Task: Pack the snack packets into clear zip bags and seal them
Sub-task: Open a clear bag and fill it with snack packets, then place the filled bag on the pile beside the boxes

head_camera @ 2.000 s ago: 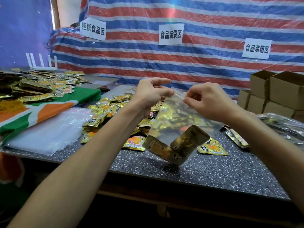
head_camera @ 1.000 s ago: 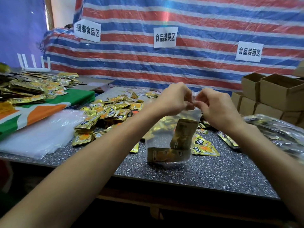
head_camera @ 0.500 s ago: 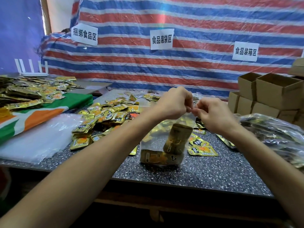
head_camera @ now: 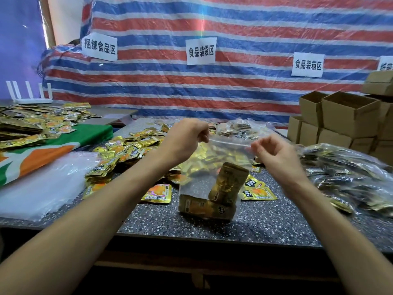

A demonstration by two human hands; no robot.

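Holds zip bag (head_camera: pixel 221 153) taut between left hand (head_camera: pixel 183 142) and right hand (head_camera: pixel 276 154), each grip pinched on a seal end; needs firm press along whole strip, snack packets (head_camera: pixel 228 182) kept low.

soft, even daylight fills the scene, brightest at the pale strip of wall (head_camera: pixel 63 18) in the upper left. a faint vertical rainbow flare (head_camera: pixel 202 28) crosses the red, white and blue striped tarpaulin (head_camera: pixel 255 28). the gold foil snack packets (head_camera: pixel 131 145) glint, and the stack of clear flat bags (head_camera: pixel 42 184) glares white. the right hand (head_camera: pixel 274 154) is smeared by motion blur; the left hand (head_camera: pixel 182 139) is sharper. the clear plastic zip bag (head_camera: pixel 197 188) casts a soft shadow on the dark speckled tabletop (head_camera: pixel 265 226). the forearms (head_camera: pixel 85 220) stretch wide toward the lower corners, and under the table is near black.
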